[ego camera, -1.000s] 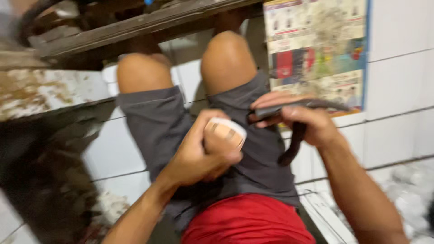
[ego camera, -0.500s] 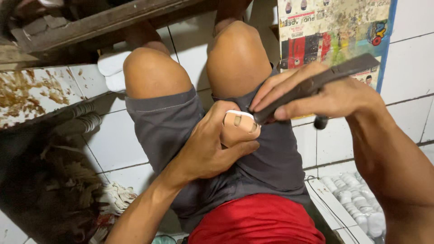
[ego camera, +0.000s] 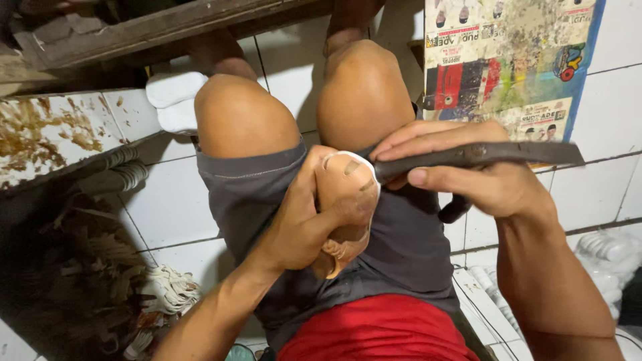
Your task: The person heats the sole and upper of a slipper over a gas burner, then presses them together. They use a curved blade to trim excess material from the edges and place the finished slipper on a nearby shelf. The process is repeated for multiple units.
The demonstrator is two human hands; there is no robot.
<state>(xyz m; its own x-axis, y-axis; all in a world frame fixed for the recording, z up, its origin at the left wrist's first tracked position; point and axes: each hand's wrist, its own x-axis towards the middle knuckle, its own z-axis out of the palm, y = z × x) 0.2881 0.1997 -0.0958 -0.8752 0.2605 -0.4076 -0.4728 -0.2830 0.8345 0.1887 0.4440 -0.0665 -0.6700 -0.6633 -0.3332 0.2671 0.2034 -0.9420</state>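
Left hand (ego camera: 304,220) clenches a tan shoe sole (ego camera: 348,200) between thumb and fingers; right hand (ego camera: 468,177) grips a dark flat tool (ego camera: 481,155), its tip touching the sole's edge.

White square tiles (ego camera: 167,207) cover the floor, dark grout lines running between them. Up top, a rough wooden beam (ego camera: 167,27) crosses at a slant, worn and brown. At the left edge, a tiled ledge (ego camera: 47,134) carries rusty brown stains. Below it, deep shadow, and in that shadow a heap of pale woven straps (ego camera: 160,294). Top right, a worn, peeling printed sheet (ego camera: 508,60) with a blue edge lies against the tiles, colours faded and scuffed. Lower right, a clear plastic packet (ego camera: 602,261) sits on the floor. Light falls bright on the right, dim on the left.
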